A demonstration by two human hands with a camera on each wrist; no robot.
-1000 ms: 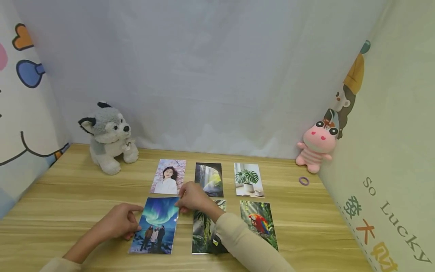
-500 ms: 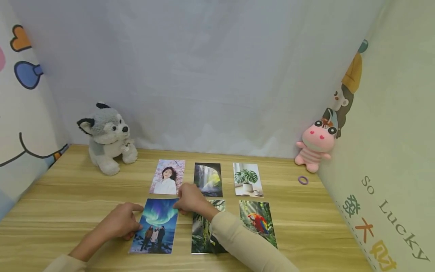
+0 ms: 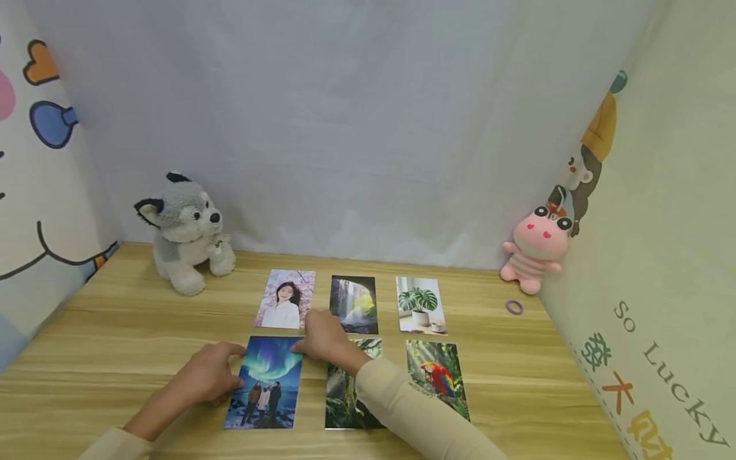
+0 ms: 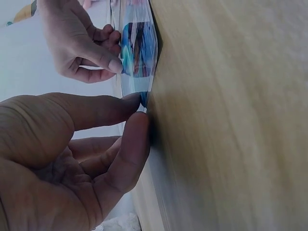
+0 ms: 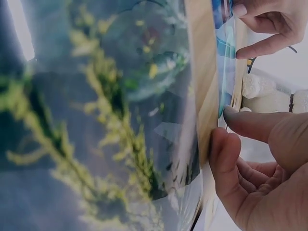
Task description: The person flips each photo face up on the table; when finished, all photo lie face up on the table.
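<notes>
A glossy photo print [image 3: 267, 399] of three people under green northern lights lies on the wooden table [image 3: 144, 338], nearest to both hands. My left hand [image 3: 209, 374] holds its left edge, index fingertip near the upper corner and thumb lower down. At the upper right corner, my right hand [image 3: 328, 338] pinches the print between thumb and index finger. In the left wrist view the print [image 4: 139, 53] shows nearly edge-on, low over the tabletop. My right hand and sleeve partly cover the jungle photo [image 3: 339, 396], which fills much of the right wrist view.
Behind lie a portrait photo [image 3: 282, 313], a waterfall photo [image 3: 351, 300] and a potted plant photo [image 3: 421, 303]. A parrot photo [image 3: 437, 370] lies front right. A plush husky [image 3: 186, 236], a pink plush toy [image 3: 535, 246] and a purple ring [image 3: 514, 307] are further back.
The northern lights print has shifted slightly right and toward me at its top, and stands a little straighter. Both hands have moved slightly with it and stay at its edges.
</notes>
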